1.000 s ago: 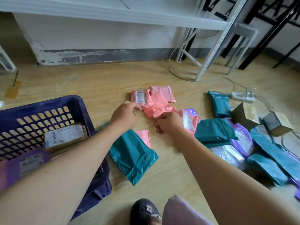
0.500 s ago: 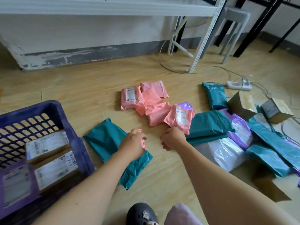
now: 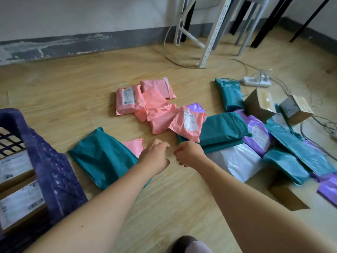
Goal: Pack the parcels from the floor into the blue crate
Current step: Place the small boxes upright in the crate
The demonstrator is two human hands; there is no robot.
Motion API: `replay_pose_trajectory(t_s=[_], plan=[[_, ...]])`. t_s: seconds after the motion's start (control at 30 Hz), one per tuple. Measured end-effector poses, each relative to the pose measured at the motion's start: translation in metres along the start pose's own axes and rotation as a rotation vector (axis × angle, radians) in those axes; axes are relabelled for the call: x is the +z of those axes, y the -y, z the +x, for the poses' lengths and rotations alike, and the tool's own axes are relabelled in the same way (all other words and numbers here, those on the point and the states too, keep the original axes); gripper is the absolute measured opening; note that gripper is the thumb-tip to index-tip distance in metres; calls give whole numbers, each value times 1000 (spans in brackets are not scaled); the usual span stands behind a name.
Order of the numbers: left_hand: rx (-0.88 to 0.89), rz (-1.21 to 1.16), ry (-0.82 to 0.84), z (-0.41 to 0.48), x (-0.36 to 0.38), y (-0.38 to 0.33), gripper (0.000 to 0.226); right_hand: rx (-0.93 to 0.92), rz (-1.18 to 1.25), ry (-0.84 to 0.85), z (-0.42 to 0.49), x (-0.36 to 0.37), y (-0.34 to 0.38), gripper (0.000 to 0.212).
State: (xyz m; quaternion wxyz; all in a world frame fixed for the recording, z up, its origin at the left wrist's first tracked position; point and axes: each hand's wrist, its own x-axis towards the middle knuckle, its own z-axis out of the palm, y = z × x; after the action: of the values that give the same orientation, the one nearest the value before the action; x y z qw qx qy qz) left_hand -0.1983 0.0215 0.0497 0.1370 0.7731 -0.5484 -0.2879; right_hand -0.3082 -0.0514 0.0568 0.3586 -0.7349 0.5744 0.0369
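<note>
Parcels lie across the floor [image 3: 76,92]. The blue crate [image 3: 45,161] sits at the left edge with labelled boxes [image 3: 16,203] already in it.

Left hand [image 3: 155,157]: fingers curled down at the right edge of a small pink parcel [image 3: 133,146]. Cannot tell whether they pinch it. Right hand [image 3: 189,154]: loosely curled, nothing seen in it, just beside the near corner of the teal stack [image 3: 224,130].

Key relation: the pink parcel lies on a teal parcel [image 3: 102,157], directly left of the left hand and between that hand and the crate. The teal parcel's long axis runs diagonally, far-left to near-right. The left hand is the nearer one and the crate is on its side.

Judgement: nearest pick is pink or teal, then a short sweep left over the crate's rim.

Room: bare floor lies between the hands and toward the person. The pink pile [image 3: 155,106] lies ahead, apart from both hands. Cables [image 3: 237,61] lie far right, clear of this path.
</note>
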Motion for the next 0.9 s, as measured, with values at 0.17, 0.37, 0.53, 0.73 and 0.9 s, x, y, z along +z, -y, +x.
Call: replay_pose_trajectory(t_s=[0.17, 0.37, 0.53, 0.73, 0.9], plan=[[171, -23, 14, -5, 29, -62, 51, 117, -12, -133, -27, -50, -72, 20], [280, -10, 90, -6, 71, -143, 51, 320, 25, -291, -51, -105, -151, 25], [320, 37, 146, 23, 104, -198, 50, 492, 85, -462, -52, -134, -221, 21], [358, 57, 279, 50, 170, -255, 48, 635, 154, -502, -37, -127, -284, 28], [405, 73, 358, 65, 211, -279, 48, 810, 109, -708, -30, -134, -332, 36]])
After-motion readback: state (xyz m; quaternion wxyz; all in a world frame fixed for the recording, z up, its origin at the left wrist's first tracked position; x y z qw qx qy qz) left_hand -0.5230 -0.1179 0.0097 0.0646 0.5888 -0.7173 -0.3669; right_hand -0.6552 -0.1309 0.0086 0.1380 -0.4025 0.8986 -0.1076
